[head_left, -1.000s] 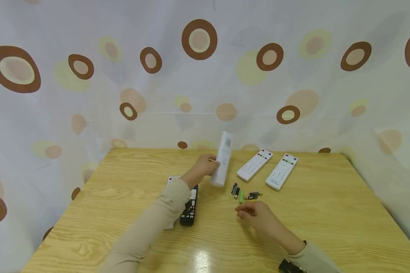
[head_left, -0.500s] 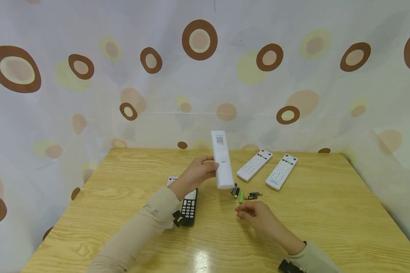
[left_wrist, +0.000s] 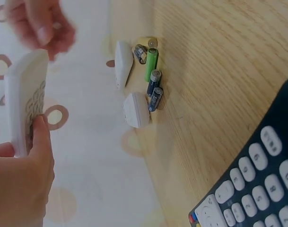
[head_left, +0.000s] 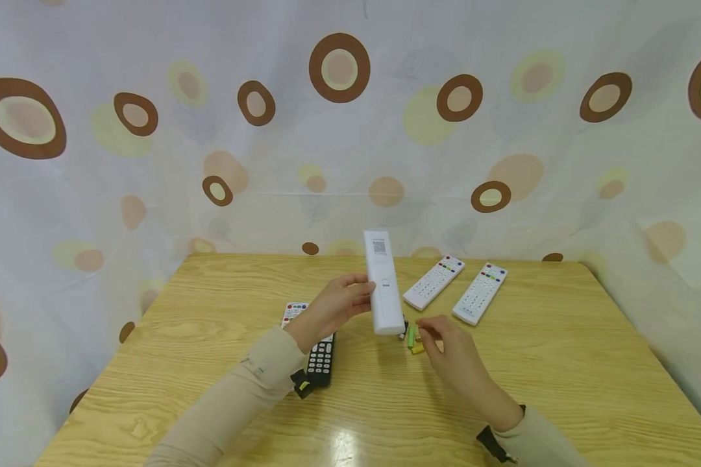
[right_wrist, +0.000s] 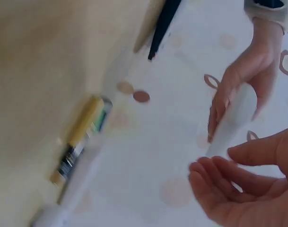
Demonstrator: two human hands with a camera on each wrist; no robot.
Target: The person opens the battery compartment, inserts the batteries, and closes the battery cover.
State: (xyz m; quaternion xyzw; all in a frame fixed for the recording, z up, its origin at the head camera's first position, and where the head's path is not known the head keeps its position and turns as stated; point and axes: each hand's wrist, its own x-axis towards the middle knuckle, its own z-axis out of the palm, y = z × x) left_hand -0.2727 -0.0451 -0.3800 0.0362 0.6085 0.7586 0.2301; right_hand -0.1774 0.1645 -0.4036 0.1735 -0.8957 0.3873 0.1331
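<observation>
My left hand point(head_left: 335, 301) grips a white remote control point(head_left: 384, 285) above the table, its back with the printed code turned toward the head camera. My right hand point(head_left: 455, 357) is over several small batteries, with the thumb and fingers loosely bent and nothing between them in the right wrist view. Among the batteries are a green one point(left_wrist: 152, 65) and a yellow one point(head_left: 417, 349). Dark batteries point(left_wrist: 154, 82) lie beside the green one in the left wrist view. The right hand covers part of the group in the head view.
Two white remotes point(head_left: 434, 283) point(head_left: 480, 295) lie button side up at the back right. Under the left forearm are a black remote point(head_left: 321, 363) and another white remote point(head_left: 295, 311), partly covered. A dotted curtain point(head_left: 339, 149) hangs behind the wooden table point(head_left: 222, 279).
The white remote in my left hand has swung from leaning right to leaning left, then come slightly lower. My right hand has moved forward and right, over the batteries.
</observation>
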